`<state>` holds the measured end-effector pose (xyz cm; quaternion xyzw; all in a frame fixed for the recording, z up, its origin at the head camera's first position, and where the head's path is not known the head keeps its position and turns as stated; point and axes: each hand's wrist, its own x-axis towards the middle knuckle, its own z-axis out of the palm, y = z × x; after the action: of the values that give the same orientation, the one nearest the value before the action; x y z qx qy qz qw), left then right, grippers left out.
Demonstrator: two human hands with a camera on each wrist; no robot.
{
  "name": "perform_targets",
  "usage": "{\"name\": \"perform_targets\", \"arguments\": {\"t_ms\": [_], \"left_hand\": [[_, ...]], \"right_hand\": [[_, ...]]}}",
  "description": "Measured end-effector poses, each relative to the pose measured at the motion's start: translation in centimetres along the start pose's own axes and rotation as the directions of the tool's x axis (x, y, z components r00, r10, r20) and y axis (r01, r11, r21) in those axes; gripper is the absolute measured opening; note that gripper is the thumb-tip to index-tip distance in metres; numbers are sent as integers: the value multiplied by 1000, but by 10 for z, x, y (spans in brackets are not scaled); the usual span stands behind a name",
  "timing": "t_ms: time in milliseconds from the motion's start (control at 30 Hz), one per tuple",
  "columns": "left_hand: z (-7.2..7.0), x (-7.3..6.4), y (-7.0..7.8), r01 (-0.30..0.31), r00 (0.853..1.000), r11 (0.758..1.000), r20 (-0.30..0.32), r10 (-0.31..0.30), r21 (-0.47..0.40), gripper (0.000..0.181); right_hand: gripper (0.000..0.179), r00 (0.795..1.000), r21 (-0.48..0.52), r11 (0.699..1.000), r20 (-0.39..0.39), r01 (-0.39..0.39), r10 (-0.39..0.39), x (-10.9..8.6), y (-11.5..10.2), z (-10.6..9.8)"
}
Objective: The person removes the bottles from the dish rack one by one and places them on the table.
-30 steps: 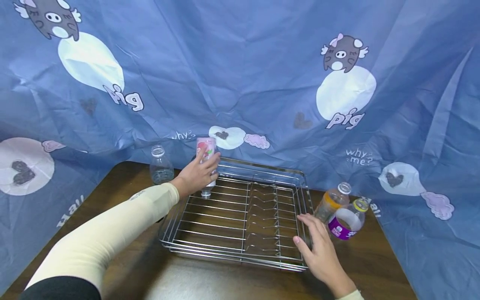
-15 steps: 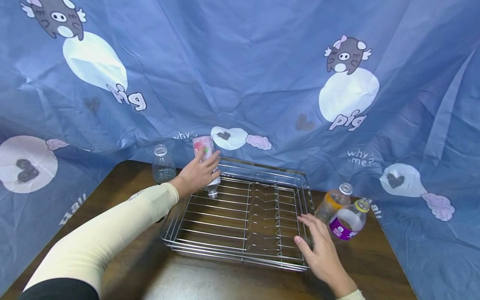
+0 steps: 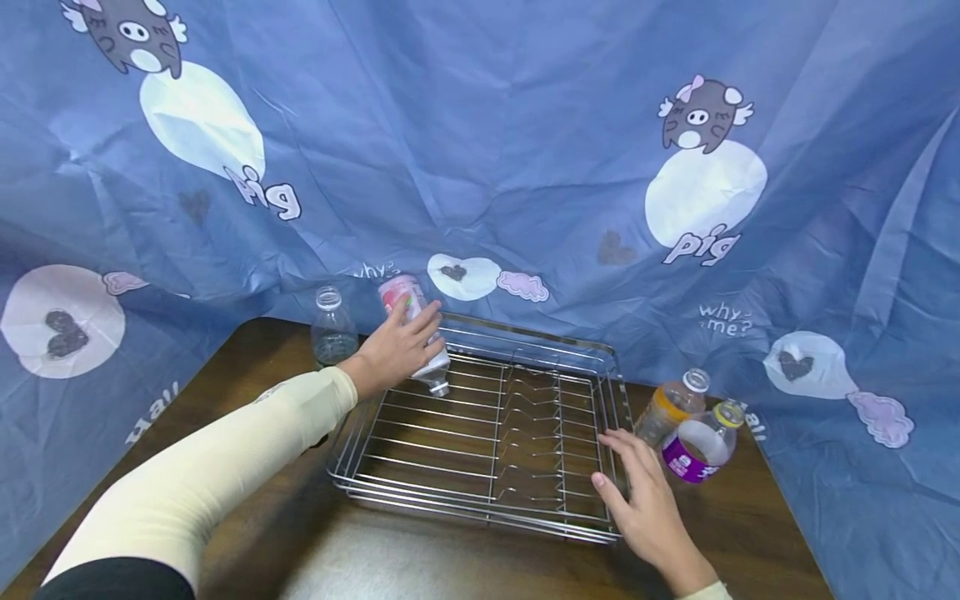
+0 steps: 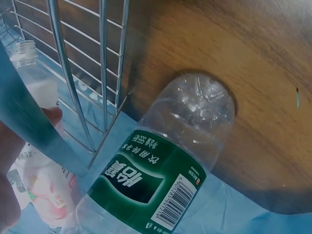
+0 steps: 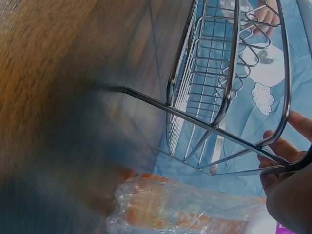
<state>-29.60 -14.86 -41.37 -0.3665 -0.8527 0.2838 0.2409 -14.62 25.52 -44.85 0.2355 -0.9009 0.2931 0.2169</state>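
My left hand [image 3: 397, 346] grips a plastic bottle with a pink-and-white peach label [image 3: 395, 289]. The bottle is upside down and tilted, its uncapped neck pointing down and right over the back left of a wire dish rack [image 3: 480, 503]. In the left wrist view, part of that bottle [image 4: 46, 190] shows beyond the rack's wires, with a thumb against it. At the rack's right side, my right hand [image 3: 648, 504] rests with extended fingers on the rim, thumb spread apart. The right wrist view shows its fingers [image 5: 282, 146] touching the metal rim.
A clear bottle [image 3: 334, 337] stands left of the rack; a green-labelled bottle [image 4: 146, 180] fills the left wrist view. Right of the rack stand an orange-labelled bottle [image 3: 667, 407] and a purple-labelled bottle [image 3: 693, 450]. A blue patterned cloth [image 3: 495, 167] hangs behind the wooden table [image 3: 420, 558].
The peach bottle in my left hand has tilted: its base leans further left and its neck has swung right over the rack. My right hand stays at the rim. The view has shifted slightly.
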Motion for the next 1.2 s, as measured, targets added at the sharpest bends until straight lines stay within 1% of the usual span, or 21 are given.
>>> {"name": "perform_targets", "arguments": {"t_ms": [167, 300, 433, 567, 633, 700, 900, 1033, 1200], "left_hand": [[-3, -3, 1, 10, 1000, 1000, -2, -10, -22, 56], [-7, -3, 2, 6, 1000, 999, 5, -6, -39, 63], [-9, -5, 1, 28, 999, 997, 40, -25, -68, 69], [-13, -6, 2, 63, 997, 989, 48, -57, -133, 75], [-16, -6, 2, 71, 997, 982, 40, -65, -173, 79], [-19, -6, 3, 73, 997, 978, 33, -68, -195, 81], [-25, -5, 4, 84, 996, 976, 25, -81, -202, 86], [-27, -6, 4, 97, 995, 972, 18, -95, -212, 81], [-30, -7, 1, 112, 992, 964, -33, -124, -243, 75]], "right_hand": [[51, 1000, -7, 1000, 17, -18, 18, 1, -1, 0], [51, 999, -7, 999, 32, -33, 33, 1, 0, -1], [52, 998, -2, 999, 46, -34, 34, 1, 1, -1], [54, 998, -5, 999, 58, -33, 33, 3, 1, -1], [56, 998, -4, 999, 56, -34, 35, 4, 1, -2], [58, 998, -2, 999, 53, -39, 39, 5, 1, -4], [60, 997, 16, 998, 60, -59, 58, 8, -2, -9], [60, 997, 16, 998, 57, -53, 52, 12, -4, -11], [61, 998, 14, 999, 46, -34, 33, 18, -8, -14]]}}
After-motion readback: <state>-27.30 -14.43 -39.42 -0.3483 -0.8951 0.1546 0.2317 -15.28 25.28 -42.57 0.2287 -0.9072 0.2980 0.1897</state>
